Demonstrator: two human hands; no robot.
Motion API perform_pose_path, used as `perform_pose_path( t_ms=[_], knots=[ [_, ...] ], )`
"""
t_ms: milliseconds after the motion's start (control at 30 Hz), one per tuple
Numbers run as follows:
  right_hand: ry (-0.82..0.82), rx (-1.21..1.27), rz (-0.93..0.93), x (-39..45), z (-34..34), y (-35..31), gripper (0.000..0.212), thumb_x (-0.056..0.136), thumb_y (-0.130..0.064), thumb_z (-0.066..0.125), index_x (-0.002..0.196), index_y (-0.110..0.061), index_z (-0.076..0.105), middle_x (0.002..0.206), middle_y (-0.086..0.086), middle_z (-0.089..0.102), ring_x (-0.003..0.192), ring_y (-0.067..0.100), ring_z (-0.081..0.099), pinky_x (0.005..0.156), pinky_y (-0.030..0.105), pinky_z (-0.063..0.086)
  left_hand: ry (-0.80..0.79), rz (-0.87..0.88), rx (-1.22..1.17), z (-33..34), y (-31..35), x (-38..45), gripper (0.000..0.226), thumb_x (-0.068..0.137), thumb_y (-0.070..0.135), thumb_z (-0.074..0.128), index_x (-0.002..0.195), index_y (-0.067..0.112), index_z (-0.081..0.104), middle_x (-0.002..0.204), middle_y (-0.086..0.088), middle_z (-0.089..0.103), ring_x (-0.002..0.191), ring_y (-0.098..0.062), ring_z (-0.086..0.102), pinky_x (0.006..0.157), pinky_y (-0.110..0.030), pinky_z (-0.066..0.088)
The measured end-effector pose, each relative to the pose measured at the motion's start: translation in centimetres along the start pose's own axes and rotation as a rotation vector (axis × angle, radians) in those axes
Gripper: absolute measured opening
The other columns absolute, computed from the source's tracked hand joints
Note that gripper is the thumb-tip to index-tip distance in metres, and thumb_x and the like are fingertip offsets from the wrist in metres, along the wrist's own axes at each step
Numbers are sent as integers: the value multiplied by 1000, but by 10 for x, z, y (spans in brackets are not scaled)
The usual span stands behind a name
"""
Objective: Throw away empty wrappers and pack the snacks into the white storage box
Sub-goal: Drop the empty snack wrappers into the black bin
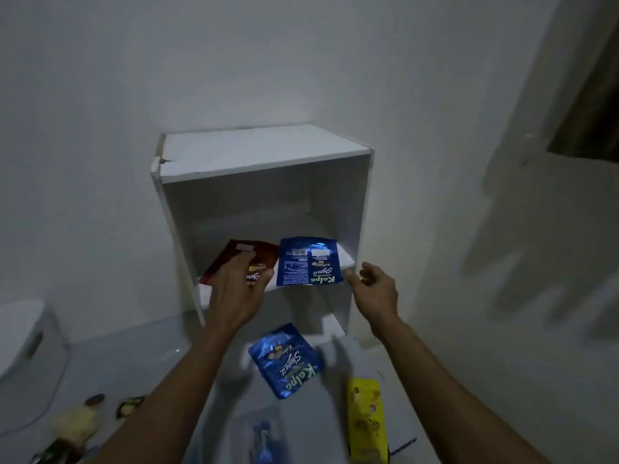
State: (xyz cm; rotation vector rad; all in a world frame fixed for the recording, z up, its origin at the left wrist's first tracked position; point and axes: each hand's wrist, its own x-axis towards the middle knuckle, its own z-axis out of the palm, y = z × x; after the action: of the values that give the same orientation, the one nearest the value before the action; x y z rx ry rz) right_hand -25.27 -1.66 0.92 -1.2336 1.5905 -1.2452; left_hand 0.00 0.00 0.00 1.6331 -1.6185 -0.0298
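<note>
A white storage box stands open-fronted against the wall, with a shelf inside. On that shelf lie a dark red snack pack and a blue Kalpa pack, side by side. My left hand grips the red pack at its near end. My right hand hovers just right of the blue pack, fingers loosely curled, holding nothing. On the floor in front lie a second blue Kalpa pack, a yellow snack pack and a blurred blue-and-clear pack.
A white bin sits at the far left on the floor. Yellowish and dark wrappers lie at the lower left. A pale wall rises behind the box, and a dark opening shows at the upper right.
</note>
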Motion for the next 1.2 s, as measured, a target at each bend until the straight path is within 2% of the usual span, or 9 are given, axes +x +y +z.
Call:
perform_pose_path(
  t_ms=[100, 233, 367, 500, 633, 833, 900, 1067, 1200],
  knots=[
    [19, -12, 32, 18, 24, 16, 69, 86, -36, 73, 145, -14, 45, 140, 10, 57, 124, 24, 56, 106, 42, 46, -74, -3, 125, 22, -20, 4, 59, 84, 58, 54, 126, 17, 58, 125, -9, 64, 111, -29, 60, 93, -47, 47],
    [3, 49, 132, 41, 56, 40, 78, 86, -41, 72, 150, -15, 37, 143, 12, 53, 128, 28, 53, 107, 42, 43, -164, -32, 255, 50, -44, 3, 64, 84, 62, 54, 133, 21, 54, 137, -7, 57, 129, -28, 49, 109, -56, 30],
    [66, 94, 194, 60, 86, 53, 61, 86, -37, 73, 138, -11, 53, 120, 8, 67, 106, 26, 62, 93, 34, 46, -208, -95, 320, 74, -68, -1, 53, 86, 45, 65, 132, 21, 57, 140, -6, 55, 136, -26, 42, 114, -54, 14],
    [154, 212, 172, 62, 91, 48, 26, 86, -27, 74, 108, -13, 71, 98, 9, 74, 82, 20, 64, 77, 29, 47, -104, -28, 306, 75, -65, 1, 38, 87, 34, 59, 122, 18, 66, 129, -5, 64, 129, -26, 51, 110, -56, 28],
    [202, 298, 228, 62, 93, 50, 26, 84, -22, 78, 107, -12, 74, 91, 4, 71, 82, 19, 66, 84, 33, 54, -18, -6, 277, 76, -66, -3, 34, 86, 30, 57, 116, 17, 70, 121, -5, 69, 120, -25, 58, 105, -47, 32],
    [241, 336, 163, 45, 74, 54, 21, 87, -24, 74, 107, -17, 74, 82, -7, 74, 77, 14, 71, 80, 42, 60, 88, 42, 177, 71, -59, -9, 21, 93, 24, 59, 108, 18, 74, 110, -1, 73, 108, -22, 64, 92, -49, 45],
    [258, 334, 131, 32, 59, 57, 19, 89, -24, 72, 108, -20, 73, 83, -9, 74, 74, 9, 69, 78, 41, 61, 134, 63, 134, 71, -51, -19, 18, 92, 18, 63, 106, 16, 74, 107, -2, 74, 103, -21, 65, 90, -49, 46],
    [343, 334, 99, -3, 15, 75, 16, 90, -22, 70, 106, -20, 73, 89, 2, 75, 70, 4, 67, 71, 38, 59, 174, 41, 41, 71, -27, -53, 26, 95, 21, 53, 103, 7, 73, 101, -9, 74, 97, -25, 66, 95, -49, 44],
    [399, 320, 87, -32, -29, 87, 13, 92, -22, 68, 104, -20, 73, 88, 0, 75, 70, 1, 67, 66, 32, 59, 200, 40, -54, 70, 15, -80, 24, 96, 18, 53, 97, 4, 72, 93, -12, 73, 88, -30, 65, 85, -45, 48]
  ],
)
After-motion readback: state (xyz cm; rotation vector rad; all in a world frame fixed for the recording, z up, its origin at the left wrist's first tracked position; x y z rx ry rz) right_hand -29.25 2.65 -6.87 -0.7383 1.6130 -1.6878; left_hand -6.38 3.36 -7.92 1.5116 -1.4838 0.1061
